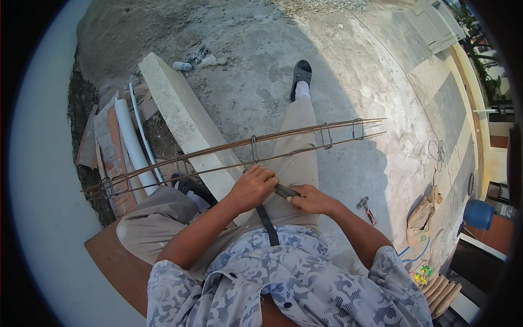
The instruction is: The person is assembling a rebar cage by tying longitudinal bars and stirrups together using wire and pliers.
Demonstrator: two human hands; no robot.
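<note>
A long, narrow rebar cage (294,132) of rusty bars with several bent wire stirrups lies across my thigh and a pale concrete beam (182,106). My left hand (253,188) is closed just below the cage's near bar, by a stirrup. My right hand (309,199) is pinched to its right. Between the two hands runs a dark grey strip (284,191), gripped at both ends; its exact kind is unclear. A black strap (267,224) hangs from below my left hand down to my waist.
A hammer (366,210) with an orange and black handle lies on the concrete floor at right. Further right are a torn paper sack (423,218) and a blue drum (479,215). White pipes (133,144) and boards lie at left beside a wall (41,180). A bottle (182,66) lies beyond the beam.
</note>
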